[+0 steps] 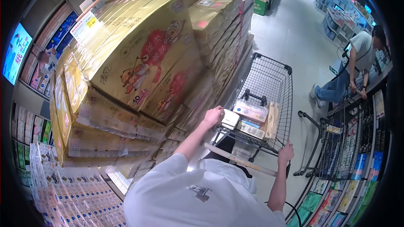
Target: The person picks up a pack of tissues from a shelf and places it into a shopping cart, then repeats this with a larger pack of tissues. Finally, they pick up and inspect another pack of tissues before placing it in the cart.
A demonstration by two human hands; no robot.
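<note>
My left hand [213,115] reaches forward and grips a small white box [230,119] at the near left corner of a wire shopping cart [269,75]. My right hand [286,151] is closed around the right end of the cart handle [240,160]. Several packaged goods lie in the cart's near end, among them a clear-wrapped pack [251,110]. My white shirt [198,197] fills the bottom of the view.
A tall stack of yellow tissue packs [139,50] with a price tag [85,25] stands close on the left. Another person [353,65] bends over a second cart [336,143] on the right. Shelves line both sides; the grey aisle floor [294,33] runs ahead.
</note>
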